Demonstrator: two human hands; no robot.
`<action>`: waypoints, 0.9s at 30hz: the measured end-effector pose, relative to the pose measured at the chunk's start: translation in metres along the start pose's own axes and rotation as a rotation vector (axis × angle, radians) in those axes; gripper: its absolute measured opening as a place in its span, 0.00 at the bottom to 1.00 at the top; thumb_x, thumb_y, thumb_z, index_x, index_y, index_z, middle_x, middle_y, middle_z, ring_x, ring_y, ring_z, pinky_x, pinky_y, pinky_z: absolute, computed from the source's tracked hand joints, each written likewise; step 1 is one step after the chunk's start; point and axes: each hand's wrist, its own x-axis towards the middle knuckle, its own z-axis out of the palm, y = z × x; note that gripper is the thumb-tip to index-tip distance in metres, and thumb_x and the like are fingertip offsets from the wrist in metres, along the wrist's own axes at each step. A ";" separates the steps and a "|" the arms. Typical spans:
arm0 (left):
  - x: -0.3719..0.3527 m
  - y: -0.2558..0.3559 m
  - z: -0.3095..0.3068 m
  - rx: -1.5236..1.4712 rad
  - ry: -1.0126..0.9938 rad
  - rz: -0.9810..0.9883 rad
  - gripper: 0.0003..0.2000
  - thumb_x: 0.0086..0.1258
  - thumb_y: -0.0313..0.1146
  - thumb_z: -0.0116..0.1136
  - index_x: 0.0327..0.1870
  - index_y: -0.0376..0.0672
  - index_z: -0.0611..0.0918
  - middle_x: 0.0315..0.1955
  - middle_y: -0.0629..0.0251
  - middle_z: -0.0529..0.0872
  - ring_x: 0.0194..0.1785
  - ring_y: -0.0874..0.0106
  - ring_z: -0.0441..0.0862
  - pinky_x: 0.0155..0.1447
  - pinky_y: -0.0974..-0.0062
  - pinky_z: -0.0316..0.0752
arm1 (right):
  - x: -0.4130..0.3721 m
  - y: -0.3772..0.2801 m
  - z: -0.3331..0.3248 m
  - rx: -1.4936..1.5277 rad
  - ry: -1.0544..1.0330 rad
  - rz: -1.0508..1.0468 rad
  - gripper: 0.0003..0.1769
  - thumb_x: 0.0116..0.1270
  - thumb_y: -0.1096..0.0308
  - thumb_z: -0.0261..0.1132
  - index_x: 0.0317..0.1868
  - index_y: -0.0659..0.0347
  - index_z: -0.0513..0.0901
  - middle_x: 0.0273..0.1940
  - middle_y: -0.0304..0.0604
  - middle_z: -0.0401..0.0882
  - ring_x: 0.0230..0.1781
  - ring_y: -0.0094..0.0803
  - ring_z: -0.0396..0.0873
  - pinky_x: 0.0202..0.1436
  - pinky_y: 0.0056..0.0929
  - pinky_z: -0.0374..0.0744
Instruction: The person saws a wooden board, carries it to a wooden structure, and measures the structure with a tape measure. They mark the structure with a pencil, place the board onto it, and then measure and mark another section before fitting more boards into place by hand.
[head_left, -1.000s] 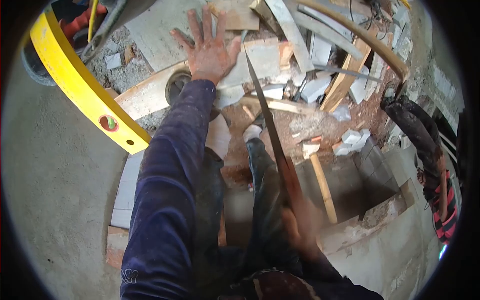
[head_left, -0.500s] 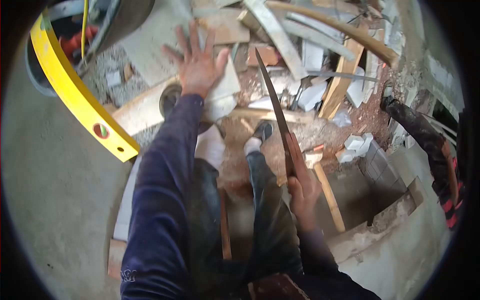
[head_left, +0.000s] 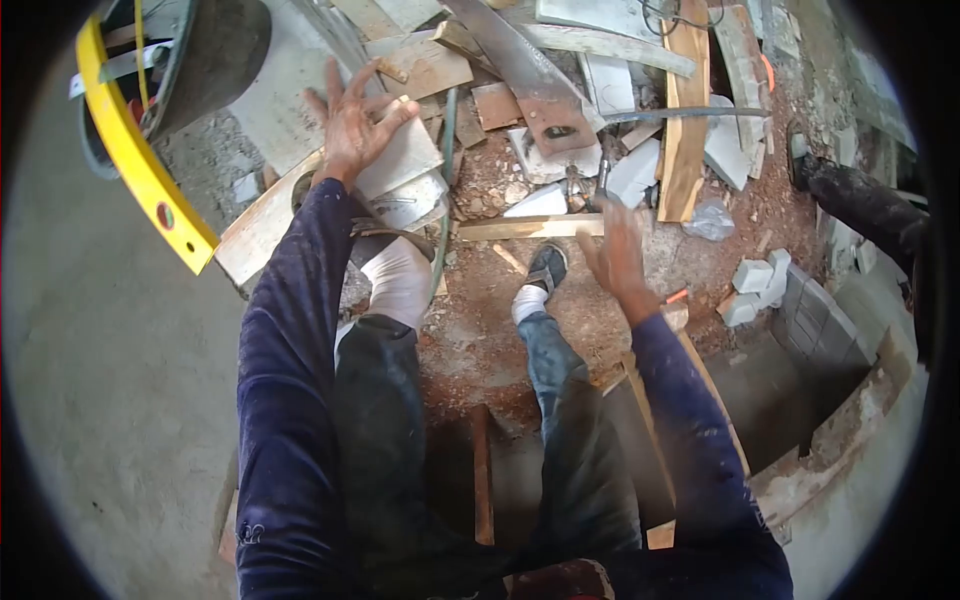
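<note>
My left hand (head_left: 352,130) is open with its fingers spread, over pale flat offcuts (head_left: 405,160) beside a plank (head_left: 262,218). Nothing is gripped in it. My right hand (head_left: 622,250), slightly blurred, is open and empty above the dusty ground near a short wooden strip (head_left: 535,228). Beyond it, a hand saw blade (head_left: 520,80) overlaps the heap of scraps. Its wide, rusty end with an oval hole points toward me. A green strip (head_left: 447,150) runs beside the offcuts near my left hand.
A yellow spirit level (head_left: 135,140) leans by a dark bucket (head_left: 215,60) at left. Wood lengths (head_left: 685,130) and pale block pieces (head_left: 755,290) lie at right. Dark recesses (head_left: 740,400) lie beside and below my legs. Another person's dark-clad limb (head_left: 865,205) reaches in at right.
My right hand has let go of the saw, which now overlaps the scrap heap, and has moved forward with fingers apart. My left hand stays over the offcuts; the view has shifted.
</note>
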 end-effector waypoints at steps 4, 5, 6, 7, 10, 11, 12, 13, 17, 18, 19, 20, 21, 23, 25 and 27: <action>-0.009 0.029 -0.053 -0.453 -0.234 -0.167 0.27 0.60 0.58 0.68 0.44 0.40 0.89 0.41 0.58 0.89 0.55 0.55 0.83 0.62 0.61 0.75 | -0.053 -0.036 0.004 0.478 -0.294 0.322 0.28 0.62 0.60 0.68 0.60 0.64 0.73 0.48 0.51 0.81 0.47 0.43 0.81 0.54 0.43 0.77; -0.016 0.034 -0.063 -0.493 -0.265 -0.213 0.26 0.61 0.55 0.69 0.46 0.39 0.87 0.38 0.56 0.89 0.48 0.61 0.85 0.55 0.66 0.77 | -0.057 -0.050 0.002 0.487 -0.289 0.310 0.28 0.62 0.60 0.68 0.60 0.64 0.73 0.48 0.51 0.81 0.47 0.43 0.81 0.54 0.43 0.77; -0.020 0.040 -0.076 -0.535 -0.293 -0.254 0.25 0.62 0.52 0.70 0.47 0.38 0.85 0.36 0.54 0.89 0.41 0.66 0.86 0.48 0.70 0.79 | -0.058 -0.066 -0.002 0.604 -0.341 0.303 0.28 0.62 0.60 0.68 0.59 0.65 0.73 0.46 0.50 0.83 0.45 0.40 0.82 0.53 0.41 0.79; -0.030 0.048 -0.089 -0.498 -0.165 -0.097 0.21 0.64 0.49 0.69 0.45 0.37 0.85 0.30 0.59 0.87 0.34 0.70 0.83 0.42 0.71 0.77 | -0.057 -0.080 -0.006 0.718 -0.388 0.292 0.27 0.63 0.61 0.67 0.59 0.65 0.73 0.44 0.49 0.84 0.42 0.36 0.84 0.51 0.39 0.81; -0.059 0.093 -0.158 -0.540 -0.081 0.087 0.15 0.68 0.41 0.66 0.40 0.36 0.83 0.25 0.63 0.83 0.30 0.76 0.77 0.37 0.72 0.74 | -0.042 -0.117 -0.023 0.859 -0.422 0.226 0.36 0.59 0.55 0.73 0.63 0.64 0.71 0.52 0.50 0.82 0.49 0.38 0.83 0.55 0.35 0.80; -0.070 0.106 -0.179 -0.516 -0.071 0.081 0.14 0.68 0.40 0.65 0.41 0.35 0.84 0.24 0.60 0.83 0.28 0.75 0.79 0.35 0.73 0.74 | -0.043 -0.128 -0.024 0.955 -0.370 0.181 0.39 0.58 0.53 0.75 0.64 0.64 0.70 0.54 0.51 0.81 0.50 0.39 0.83 0.55 0.36 0.79; -0.086 0.119 -0.197 -0.498 -0.073 0.070 0.14 0.68 0.39 0.64 0.42 0.35 0.84 0.24 0.57 0.83 0.27 0.73 0.81 0.34 0.73 0.75 | -0.046 -0.139 -0.020 0.926 -0.243 0.080 0.43 0.56 0.51 0.76 0.66 0.64 0.68 0.55 0.52 0.80 0.51 0.40 0.83 0.55 0.37 0.79; -0.105 0.134 -0.209 -0.551 -0.021 0.063 0.13 0.70 0.38 0.64 0.43 0.34 0.83 0.26 0.61 0.83 0.29 0.76 0.78 0.35 0.76 0.73 | -0.046 -0.148 -0.016 0.882 -0.106 -0.022 0.47 0.55 0.49 0.77 0.68 0.64 0.66 0.57 0.53 0.79 0.51 0.42 0.83 0.56 0.38 0.79; -0.141 0.177 -0.223 -0.769 0.033 0.031 0.13 0.76 0.37 0.56 0.51 0.36 0.82 0.39 0.69 0.82 0.40 0.81 0.75 0.44 0.81 0.70 | -0.061 -0.176 -0.040 0.939 -0.079 -0.110 0.36 0.60 0.51 0.74 0.61 0.66 0.75 0.54 0.56 0.81 0.54 0.43 0.81 0.58 0.39 0.77; -0.138 0.183 -0.210 -0.786 0.023 0.053 0.13 0.76 0.37 0.56 0.51 0.36 0.82 0.39 0.69 0.82 0.40 0.81 0.75 0.44 0.81 0.70 | -0.062 -0.175 -0.046 1.075 -0.143 -0.123 0.31 0.62 0.54 0.73 0.58 0.67 0.79 0.55 0.58 0.80 0.56 0.43 0.79 0.59 0.40 0.75; -0.136 0.189 -0.198 -0.842 0.033 -0.012 0.14 0.77 0.38 0.54 0.52 0.36 0.82 0.41 0.68 0.82 0.42 0.81 0.75 0.47 0.81 0.70 | -0.065 -0.169 -0.053 1.066 -0.129 -0.107 0.31 0.62 0.54 0.73 0.58 0.67 0.79 0.55 0.58 0.80 0.56 0.43 0.79 0.59 0.40 0.75; -0.136 0.194 -0.186 -0.890 0.041 -0.085 0.16 0.78 0.40 0.53 0.54 0.37 0.82 0.43 0.67 0.82 0.45 0.80 0.75 0.49 0.80 0.70 | -0.069 -0.164 -0.064 1.120 -0.209 0.146 0.26 0.65 0.55 0.70 0.55 0.68 0.81 0.52 0.58 0.82 0.52 0.40 0.81 0.55 0.38 0.77; -0.129 0.199 -0.171 -0.849 0.073 -0.113 0.18 0.78 0.42 0.52 0.58 0.39 0.81 0.45 0.66 0.82 0.49 0.78 0.75 0.53 0.79 0.70 | -0.073 -0.160 -0.069 1.166 -0.288 0.399 0.23 0.68 0.56 0.67 0.51 0.68 0.84 0.48 0.58 0.84 0.48 0.37 0.83 0.51 0.37 0.79; -0.123 0.207 -0.127 -0.958 0.195 -0.103 0.18 0.76 0.42 0.56 0.57 0.37 0.81 0.41 0.62 0.86 0.41 0.78 0.79 0.43 0.77 0.76 | -0.082 -0.124 -0.044 1.001 -0.060 0.453 0.20 0.70 0.54 0.64 0.41 0.68 0.84 0.28 0.44 0.81 0.26 0.29 0.76 0.32 0.33 0.76; -0.139 0.201 -0.095 -0.907 0.156 -0.171 0.18 0.73 0.43 0.61 0.50 0.35 0.84 0.33 0.64 0.87 0.33 0.79 0.80 0.36 0.75 0.77 | -0.091 -0.095 -0.066 0.891 0.043 0.557 0.20 0.69 0.53 0.64 0.40 0.65 0.83 0.25 0.39 0.76 0.24 0.26 0.71 0.28 0.32 0.72; -0.174 0.201 -0.096 -0.677 0.013 -0.283 0.18 0.69 0.45 0.65 0.41 0.34 0.86 0.23 0.67 0.85 0.23 0.79 0.78 0.29 0.74 0.76 | -0.107 -0.065 -0.066 1.050 0.178 0.580 0.18 0.71 0.57 0.64 0.47 0.66 0.81 0.36 0.42 0.82 0.33 0.25 0.77 0.37 0.29 0.77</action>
